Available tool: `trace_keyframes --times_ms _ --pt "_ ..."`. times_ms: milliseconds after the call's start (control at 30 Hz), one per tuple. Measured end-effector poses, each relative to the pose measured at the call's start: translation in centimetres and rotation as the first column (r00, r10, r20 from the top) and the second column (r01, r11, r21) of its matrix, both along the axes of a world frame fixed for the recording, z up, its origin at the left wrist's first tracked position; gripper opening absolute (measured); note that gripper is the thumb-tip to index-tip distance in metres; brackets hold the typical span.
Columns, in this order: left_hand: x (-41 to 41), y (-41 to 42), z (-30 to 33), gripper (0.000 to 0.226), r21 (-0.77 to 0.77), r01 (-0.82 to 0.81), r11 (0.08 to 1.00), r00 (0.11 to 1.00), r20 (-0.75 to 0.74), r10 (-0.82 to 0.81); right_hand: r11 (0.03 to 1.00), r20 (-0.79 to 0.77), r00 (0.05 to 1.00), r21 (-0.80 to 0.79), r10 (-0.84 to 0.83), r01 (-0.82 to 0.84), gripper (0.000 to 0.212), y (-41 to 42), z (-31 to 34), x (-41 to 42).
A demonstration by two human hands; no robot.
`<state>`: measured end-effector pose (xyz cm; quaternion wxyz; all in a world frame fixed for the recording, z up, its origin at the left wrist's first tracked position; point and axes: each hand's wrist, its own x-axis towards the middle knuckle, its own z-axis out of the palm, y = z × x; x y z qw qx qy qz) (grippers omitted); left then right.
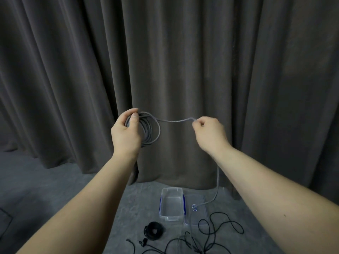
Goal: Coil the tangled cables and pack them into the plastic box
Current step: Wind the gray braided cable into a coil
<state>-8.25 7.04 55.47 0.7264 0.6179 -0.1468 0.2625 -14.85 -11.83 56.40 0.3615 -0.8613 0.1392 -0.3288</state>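
A grey braided cable (149, 128), partly wound into loops, hangs from the left hand (126, 132) at the centre, fingers and thumb curled round the bundle. At three o'clock from it, the right hand (209, 133) pinches the free run, which droops behind the forearm to the floor. At six o'clock lie the open, empty plastic box (171, 205), its lid (199, 210) beside it, a coiled black cable (153, 232) and loose black cables (220, 230). Coiling looks midway; the next loop likely needs the right hand carrying slack to the left.
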Motion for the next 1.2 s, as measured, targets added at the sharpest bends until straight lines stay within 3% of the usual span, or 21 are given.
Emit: trace_keyframes --times_ms 100,167,233,333,400,533,667,867,1033,1200 --pt "-0.6 -0.5 0.1 0.019 -0.028 0.140 0.990 0.990 -0.024 -0.141 0.999 -0.248 0.968 -0.034 0.026 -0.036 0.029 0.4 -0.8 0.5" --pt "-1.3 -0.9 0.3 0.018 -0.026 0.241 0.970 0.970 -0.031 -0.242 0.997 -0.358 0.933 -0.052 0.027 -0.049 0.059 0.8 -1.3 0.4" --pt "-1.8 -1.3 0.3 0.018 -0.018 0.339 0.940 0.940 -0.038 -0.340 0.977 -0.301 0.954 -0.202 0.003 -0.066 0.071 1.1 -1.4 0.2" --pt "-2.4 -1.9 0.3 0.018 0.000 0.438 0.899 0.898 -0.046 -0.437 0.917 -0.114 0.968 -0.313 0.222 -0.247 0.048 1.3 -1.4 0.7" --pt "-2.3 -1.9 0.4 0.018 -0.006 0.462 0.887 0.885 -0.054 -0.462 0.906 -0.049 0.937 -0.241 0.346 -0.347 0.014 1.1 -1.4 0.9" --pt "-2.2 -1.7 0.3 0.018 0.052 0.488 0.871 0.872 -0.077 -0.484 0.943 0.160 0.930 -0.025 0.331 -0.332 0.012 0.3 -1.1 0.6" --pt "-2.6 -2.3 -0.1 0.020 0.104 0.531 0.841 0.847 -0.097 -0.522 0.914 0.273 0.918 0.210 0.286 -0.347 0.011 0.5 -0.2 0.4" --pt "-3.2 -2.8 0.3 0.020 0.117 0.521 0.846 0.854 -0.089 -0.513 0.880 0.356 0.911 0.339 0.207 -0.333 0.026 0.9 -0.2 0.5" --pt "-3.3 -3.0 0.5 0.015 0.118 0.481 0.869 0.877 -0.079 -0.475 0.873 0.453 0.863 0.301 0.223 -0.383 0.016 1.0 0.6 0.3" --pt "-3.2 -3.1 0.4 0.014 0.072 0.385 0.920 0.923 -0.055 -0.381 0.842 0.318 0.883 0.309 0.346 -0.442 0.025 0.9 -0.5 0.7"
